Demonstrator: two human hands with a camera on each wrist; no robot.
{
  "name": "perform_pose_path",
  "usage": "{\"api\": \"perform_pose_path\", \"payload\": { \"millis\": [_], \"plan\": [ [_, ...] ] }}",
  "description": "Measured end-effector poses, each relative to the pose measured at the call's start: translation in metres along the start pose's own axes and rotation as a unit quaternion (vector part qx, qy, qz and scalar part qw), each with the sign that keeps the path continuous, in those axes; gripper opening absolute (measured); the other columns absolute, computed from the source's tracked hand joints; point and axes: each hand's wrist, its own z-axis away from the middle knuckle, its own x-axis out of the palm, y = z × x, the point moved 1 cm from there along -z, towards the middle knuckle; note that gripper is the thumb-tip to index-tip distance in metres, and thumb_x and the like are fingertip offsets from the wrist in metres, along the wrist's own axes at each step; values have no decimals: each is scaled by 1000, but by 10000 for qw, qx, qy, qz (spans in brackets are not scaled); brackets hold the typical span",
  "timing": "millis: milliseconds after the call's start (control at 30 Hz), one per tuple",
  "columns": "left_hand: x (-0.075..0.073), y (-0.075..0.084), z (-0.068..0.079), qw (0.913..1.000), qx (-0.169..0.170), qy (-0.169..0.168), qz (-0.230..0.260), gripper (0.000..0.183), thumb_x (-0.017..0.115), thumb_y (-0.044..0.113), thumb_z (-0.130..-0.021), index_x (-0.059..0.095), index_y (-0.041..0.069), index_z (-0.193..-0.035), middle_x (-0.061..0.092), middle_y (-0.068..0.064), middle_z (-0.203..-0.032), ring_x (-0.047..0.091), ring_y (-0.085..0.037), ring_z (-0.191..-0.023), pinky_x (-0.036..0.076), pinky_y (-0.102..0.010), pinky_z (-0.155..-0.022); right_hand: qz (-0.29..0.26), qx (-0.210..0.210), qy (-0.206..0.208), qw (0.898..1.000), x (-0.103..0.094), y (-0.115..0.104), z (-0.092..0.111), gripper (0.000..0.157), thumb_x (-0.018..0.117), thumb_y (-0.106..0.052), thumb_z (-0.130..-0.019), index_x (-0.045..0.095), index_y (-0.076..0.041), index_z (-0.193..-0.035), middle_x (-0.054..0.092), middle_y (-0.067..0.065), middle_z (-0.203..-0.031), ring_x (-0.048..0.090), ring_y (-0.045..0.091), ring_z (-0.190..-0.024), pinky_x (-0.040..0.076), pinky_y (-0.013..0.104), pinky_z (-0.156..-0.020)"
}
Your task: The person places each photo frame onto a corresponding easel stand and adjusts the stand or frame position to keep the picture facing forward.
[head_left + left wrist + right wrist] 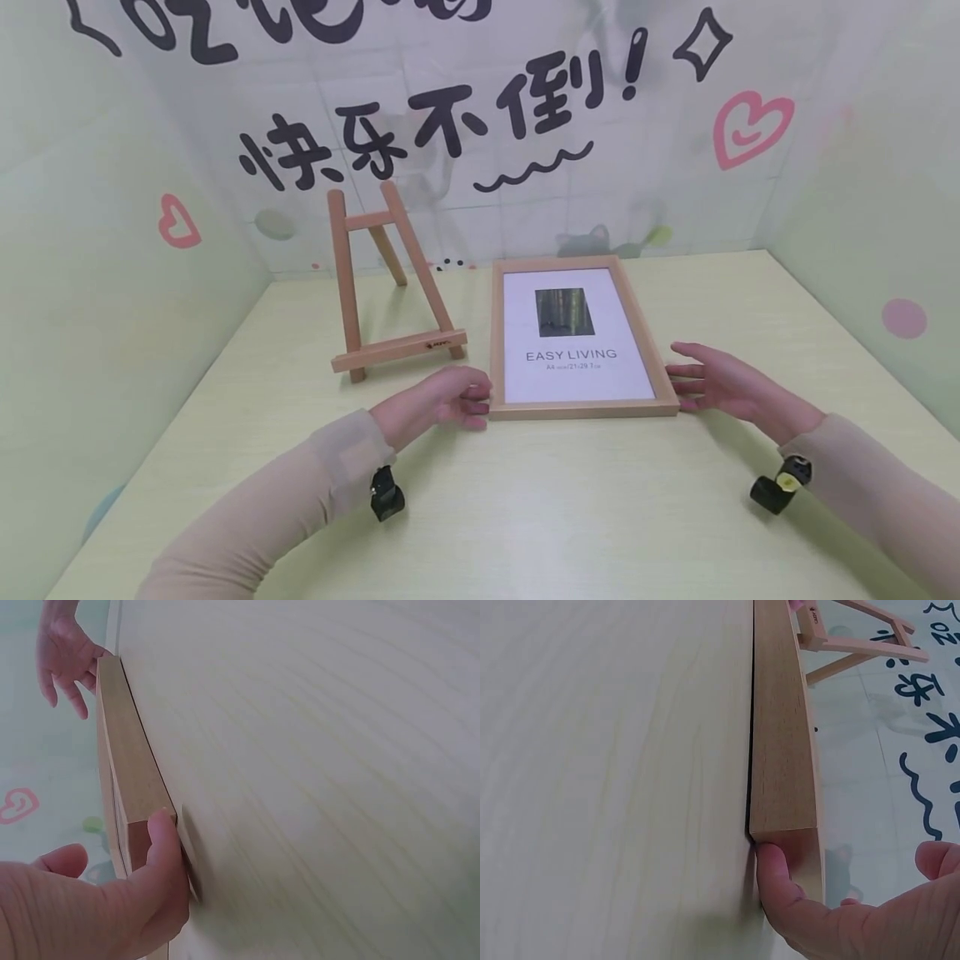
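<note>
A wooden picture frame (585, 412) with a white "EASY LIVING" insert lies flat on the table, face up. Its left side, close to the near corner, is touched by the fingers of my left hand (450, 396); the thumb stays off the frame in the left wrist view. Against the opposite side rest the fingers of my right hand (720, 383). In the right wrist view a fingertip (772, 862) meets the frame's corner low down, with the thumb (939, 859) held apart. Beyond my left hand stands a small wooden easel (399, 350), nothing on its ledge.
The pale wooden table (555, 508) is bounded by a printed back wall (645, 183) with dark lettering. Side panels (885, 233) enclose it left and right. The easel's rear leg (388, 257) reaches toward the back wall.
</note>
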Motion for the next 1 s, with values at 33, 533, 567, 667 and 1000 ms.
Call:
{"api": "perform_pose_path", "payload": {
  "millis": [33,533,567,667,1000],
  "plan": [
    [0,0,0,10000,-13,8,7,13,49,1,-85,50,0,-98,49,-10,-90,51,-27,-87,47,-48,-91,16,4,5,10000,0,-1,0,75,30,-46,-97,-8,-3,-145,7,31,-147,30,39,-127,47,34,-87],
    [5,5,-1,9996,-70,141,-228,6,51,7,-85,46,8,-88,44,-3,-79,46,-16,-71,47,-35,-72,369,-82,-45,9993,-1,-5,-3,68,35,-31,-98,-3,3,-144,28,31,-140,51,24,-110,47,38,-87],
    [5,5,-1,9996,-76,163,-215,6,51,6,-85,46,7,-88,44,-3,-79,46,-16,-71,47,-35,-72,349,-73,-36,9994,-1,-5,-4,68,37,-28,-98,-3,3,-144,37,28,-135,53,21,-105,47,37,-86],
    [5,4,-2,9996,-86,159,-212,4,53,4,-85,49,6,-86,47,-4,-78,47,-16,-70,49,-34,-70,238,-56,-62,9997,-2,-2,-5,70,44,-17,-95,-2,3,-144,55,9,-107,56,11,-89,47,34,-81],
    [2,-6,-8,9997,209,-115,-33,63,54,-4,-83,32,6,-141,59,-19,-108,58,-18,-75,52,-27,-61,299,-89,-119,9994,-4,7,-6,74,50,-12,-92,1,1,-145,46,11,-117,55,11,-88,48,29,-78]
  ]
}}
